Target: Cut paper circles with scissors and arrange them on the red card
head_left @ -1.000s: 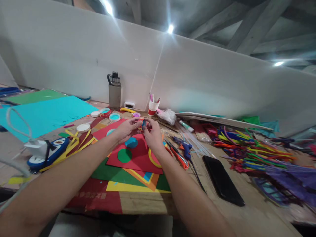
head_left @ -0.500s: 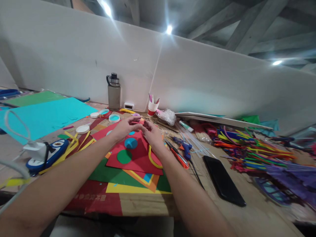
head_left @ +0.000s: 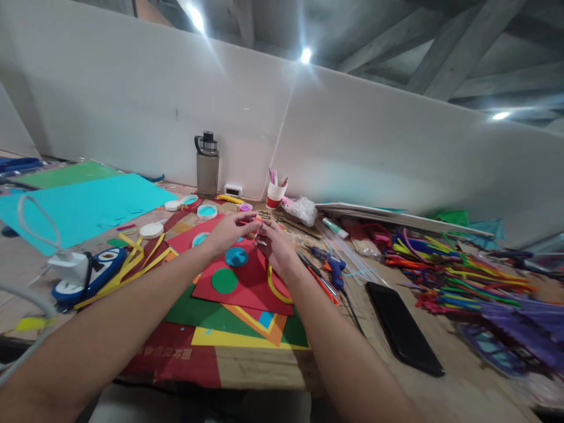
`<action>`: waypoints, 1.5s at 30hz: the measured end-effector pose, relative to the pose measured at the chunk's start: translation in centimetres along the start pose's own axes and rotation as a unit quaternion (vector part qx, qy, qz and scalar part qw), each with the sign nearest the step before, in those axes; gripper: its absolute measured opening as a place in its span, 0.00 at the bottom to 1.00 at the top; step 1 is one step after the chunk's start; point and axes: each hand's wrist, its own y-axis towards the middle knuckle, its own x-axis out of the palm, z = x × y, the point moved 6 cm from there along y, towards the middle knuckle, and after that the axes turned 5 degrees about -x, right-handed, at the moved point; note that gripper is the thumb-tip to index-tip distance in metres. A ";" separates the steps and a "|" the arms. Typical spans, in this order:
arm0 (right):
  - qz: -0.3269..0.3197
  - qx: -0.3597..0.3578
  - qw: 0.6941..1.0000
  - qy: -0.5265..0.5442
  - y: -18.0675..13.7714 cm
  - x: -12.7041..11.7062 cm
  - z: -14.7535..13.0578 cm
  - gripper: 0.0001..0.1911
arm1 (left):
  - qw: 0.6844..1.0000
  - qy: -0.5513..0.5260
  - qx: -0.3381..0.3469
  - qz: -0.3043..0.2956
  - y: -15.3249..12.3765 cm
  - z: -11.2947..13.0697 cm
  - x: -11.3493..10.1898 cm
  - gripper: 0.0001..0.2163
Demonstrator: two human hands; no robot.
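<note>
My left hand (head_left: 231,233) and my right hand (head_left: 278,247) meet above a red sheet (head_left: 259,291). Their fingertips are pinched together on a small orange piece (head_left: 259,218), mostly hidden by the fingers. On the red sheet lie a blue disc (head_left: 237,256) and a green disc (head_left: 224,281). A curved yellow strip (head_left: 277,286) rests under my right wrist. Beneath the red sheet, a green sheet (head_left: 189,308), an orange-bordered piece (head_left: 277,329) and a yellow sheet (head_left: 211,336) stick out.
Right of the hands lie a utility knife (head_left: 325,286), a blue glue gun (head_left: 335,271), a black phone (head_left: 403,329) and colourful pipe cleaners (head_left: 467,270). Behind stand a bottle (head_left: 207,170) and a paper cup (head_left: 275,195) with pens. At left are a power strip (head_left: 94,273) and turquoise sheet (head_left: 88,205).
Both hands stay together over the red sheet, and their fingers have shifted so the small orange piece shows more. The whole view has moved slightly.
</note>
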 end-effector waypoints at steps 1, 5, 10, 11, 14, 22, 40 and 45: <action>0.006 -0.004 1.000 -0.005 0.0 0.0 -0.1 0.15 | 1.000 -0.021 -0.002 -0.006 0.1 -0.3 0.1 0.28; 0.033 -0.025 0.999 -0.024 -0.1 -0.1 -0.4 0.13 | 0.995 -0.095 -0.011 -0.005 0.3 -0.7 0.3 0.22; 0.049 -0.039 0.997 -0.042 0.0 -0.3 -0.9 0.12 | 0.981 -0.191 -0.025 0.005 0.2 -0.2 0.1 0.15; 0.045 -0.041 0.997 -0.049 0.0 -0.3 -1.0 0.12 | 0.979 -0.202 -0.028 0.006 0.2 -0.1 0.0 0.15; 0.041 -0.062 0.994 -0.077 0.1 -0.3 -1.1 0.12 | 0.973 -0.227 -0.033 0.002 0.2 -0.2 -0.1 0.13; 0.058 -0.068 0.992 -0.088 0.8 -1.2 -1.0 0.14 | 0.965 -0.250 -0.080 0.007 0.2 -0.6 0.1 0.10; 0.071 -0.015 0.982 -0.173 0.9 -2.2 -0.9 0.11 | 0.936 -0.313 -0.146 0.071 1.8 -2.5 -4.6 0.15; 0.061 -0.014 0.982 -0.180 0.8 -2.1 -0.9 0.10 | 0.940 -0.300 -0.137 0.087 2.1 -2.9 -4.7 0.13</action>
